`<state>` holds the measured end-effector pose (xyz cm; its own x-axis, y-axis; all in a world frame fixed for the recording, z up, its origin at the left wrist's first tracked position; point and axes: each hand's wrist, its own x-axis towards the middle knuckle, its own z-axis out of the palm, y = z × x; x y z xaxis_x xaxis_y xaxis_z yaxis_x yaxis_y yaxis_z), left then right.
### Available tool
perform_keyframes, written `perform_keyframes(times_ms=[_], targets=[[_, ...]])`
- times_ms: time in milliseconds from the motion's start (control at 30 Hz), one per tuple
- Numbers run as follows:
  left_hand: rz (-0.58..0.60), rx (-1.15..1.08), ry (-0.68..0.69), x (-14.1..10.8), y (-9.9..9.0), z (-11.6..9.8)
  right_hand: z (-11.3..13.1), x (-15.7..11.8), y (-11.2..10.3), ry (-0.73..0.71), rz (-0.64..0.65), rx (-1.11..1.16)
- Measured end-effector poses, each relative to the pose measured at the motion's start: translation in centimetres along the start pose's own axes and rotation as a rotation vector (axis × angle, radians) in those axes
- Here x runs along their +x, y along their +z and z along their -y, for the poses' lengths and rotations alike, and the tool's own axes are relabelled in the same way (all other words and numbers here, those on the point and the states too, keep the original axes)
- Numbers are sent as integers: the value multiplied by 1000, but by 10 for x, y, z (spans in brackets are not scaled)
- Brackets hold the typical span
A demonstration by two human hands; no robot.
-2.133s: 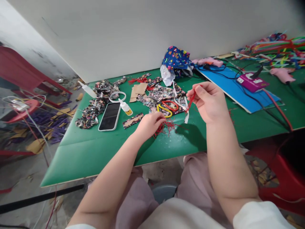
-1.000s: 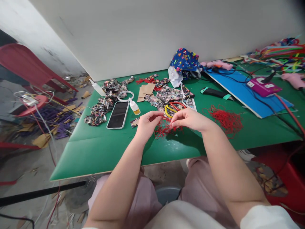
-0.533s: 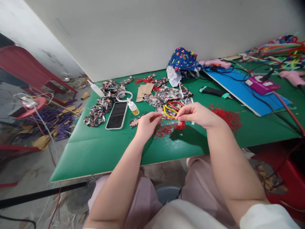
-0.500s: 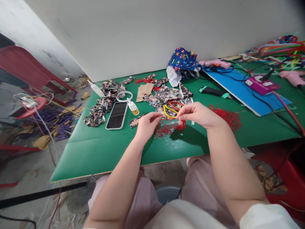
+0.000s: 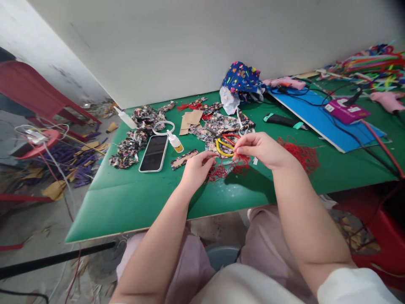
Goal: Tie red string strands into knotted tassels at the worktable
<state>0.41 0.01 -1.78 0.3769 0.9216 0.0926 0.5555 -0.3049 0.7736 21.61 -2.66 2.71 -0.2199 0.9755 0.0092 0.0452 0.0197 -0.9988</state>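
A tangle of thin red strings [image 5: 218,173] hangs between my two hands, just above the near part of the table. My left hand [image 5: 198,169] is closed in a pinch at the left end of the strings. On the other side, my right hand [image 5: 257,148] pinches red strings between thumb and fingertips. Just beyond the fingers lie pliers with yellow and red handles [image 5: 224,148], on dark floral fabric [image 5: 218,123]. A floral-covered strip with brown card [image 5: 183,159] rests by my left hand. Another heap of red strings [image 5: 300,156] sits right of my right wrist.
On the green table [image 5: 126,207] are a phone [image 5: 154,153], a small glue bottle [image 5: 175,142], a white bottle [image 5: 125,118], brown card pieces [image 5: 190,120] and a utility knife [image 5: 284,121]. Pink glue guns [image 5: 387,100] and a purple power strip [image 5: 347,111] with cables occupy the right.
My right hand has turned slightly and its fingers are closer together. My left hand stays nearly in place, and the red strings still hang between them. The view has shifted slightly.
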Motion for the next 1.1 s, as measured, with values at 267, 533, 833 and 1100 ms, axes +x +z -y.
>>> perform_keyframes(times_ms=[267,533,833,1100], targets=[[170,431,197,-12,-14,-16,9,-8,-8,177,96,-530],[240,447,194,-12,2,-13,13,-12,-13,100,88,-410],[-27,-394,-29,-6,-5,-20,19,-18,-16,-8,74,-215],[-153,-759,-121,-6,-9,-24,4,-2,12,-26,135,-125]])
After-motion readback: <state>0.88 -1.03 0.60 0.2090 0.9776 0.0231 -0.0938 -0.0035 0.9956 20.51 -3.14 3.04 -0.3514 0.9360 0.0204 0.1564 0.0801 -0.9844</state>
